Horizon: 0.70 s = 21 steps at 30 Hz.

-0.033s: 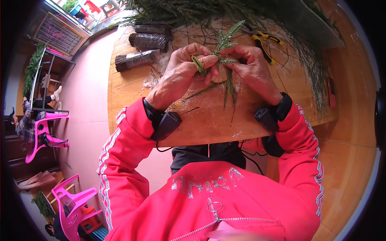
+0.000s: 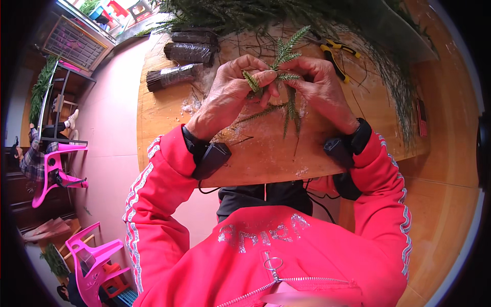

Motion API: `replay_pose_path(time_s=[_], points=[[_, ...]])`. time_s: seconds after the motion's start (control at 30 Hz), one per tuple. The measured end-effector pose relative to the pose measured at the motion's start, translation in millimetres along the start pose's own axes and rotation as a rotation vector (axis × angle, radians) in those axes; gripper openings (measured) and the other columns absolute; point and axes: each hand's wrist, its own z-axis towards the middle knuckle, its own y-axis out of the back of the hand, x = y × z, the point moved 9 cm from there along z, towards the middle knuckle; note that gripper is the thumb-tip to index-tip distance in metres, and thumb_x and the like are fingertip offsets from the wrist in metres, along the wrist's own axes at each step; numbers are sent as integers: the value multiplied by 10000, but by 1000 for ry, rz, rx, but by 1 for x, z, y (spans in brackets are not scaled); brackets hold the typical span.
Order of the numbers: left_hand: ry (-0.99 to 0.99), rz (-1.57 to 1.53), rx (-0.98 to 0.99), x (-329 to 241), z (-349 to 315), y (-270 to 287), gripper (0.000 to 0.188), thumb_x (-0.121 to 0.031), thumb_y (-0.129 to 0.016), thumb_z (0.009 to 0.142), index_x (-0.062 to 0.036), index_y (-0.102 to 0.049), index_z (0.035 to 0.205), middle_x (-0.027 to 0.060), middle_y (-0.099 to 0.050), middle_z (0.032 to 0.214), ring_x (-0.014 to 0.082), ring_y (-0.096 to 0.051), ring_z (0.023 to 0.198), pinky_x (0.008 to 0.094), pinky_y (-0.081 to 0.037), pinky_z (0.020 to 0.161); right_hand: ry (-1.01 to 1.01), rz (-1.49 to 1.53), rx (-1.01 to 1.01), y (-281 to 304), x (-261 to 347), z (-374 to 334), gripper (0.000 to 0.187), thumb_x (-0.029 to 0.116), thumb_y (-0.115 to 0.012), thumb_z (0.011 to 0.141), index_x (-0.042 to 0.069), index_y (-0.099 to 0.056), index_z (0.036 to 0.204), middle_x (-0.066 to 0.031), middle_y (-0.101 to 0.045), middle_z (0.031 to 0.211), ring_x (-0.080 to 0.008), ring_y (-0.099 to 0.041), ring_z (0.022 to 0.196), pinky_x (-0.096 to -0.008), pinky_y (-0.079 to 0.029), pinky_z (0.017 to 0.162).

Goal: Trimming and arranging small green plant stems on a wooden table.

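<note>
Over the middle of the wooden table, both hands pinch a small green fir sprig (image 2: pixel 287 53) with several short needle-covered shoots. My left hand (image 2: pixel 242 82) has its thumb and fingers closed on the sprig's left side, with one shoot poking out beside the thumb. My right hand (image 2: pixel 318 82) grips the same sprig from the right, fingertips close to the left thumb. Below the hands hang more needled shoots (image 2: pixel 291 110); whether they all join at one stem is hidden by the fingers. The stem between the fingertips is covered too.
Wrapped bundles of thin dark wire (image 2: pixel 171 77) lie on the table (image 2: pixel 266 163) at the left. Yellow-and-black pliers (image 2: pixel 335 60) rest to the right of my hands. A heap of green branches (image 2: pixel 245 18) covers the far side. Pink plastic chairs (image 2: pixel 94 268) and a seated person are off left.
</note>
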Motion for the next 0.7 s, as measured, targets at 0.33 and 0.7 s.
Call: replay_pose_path(time_s=[0.33, 0.7], points=[[-124, -70, -59, 2, 2, 3, 178, -84, -675, 866, -31, -600, 1018, 54, -664, 798, 119, -605, 559, 200, -384, 465, 203, -451, 3, -2, 33, -4, 167, -56, -616, 819, -23, -640, 980, -47, -657, 841, -64, -565, 741, -225, -467, 655], [-79, -103, -59, 2, 2, 7, 135, -125, -661, 884, -33, -599, 960, 46, -639, 768, 112, -598, 586, 217, -412, 484, 116, -379, -73, -5, 24, -6, 253, -56, -615, 825, 20, -594, 1065, -32, -647, 852, -78, -609, 749, -229, -486, 648]])
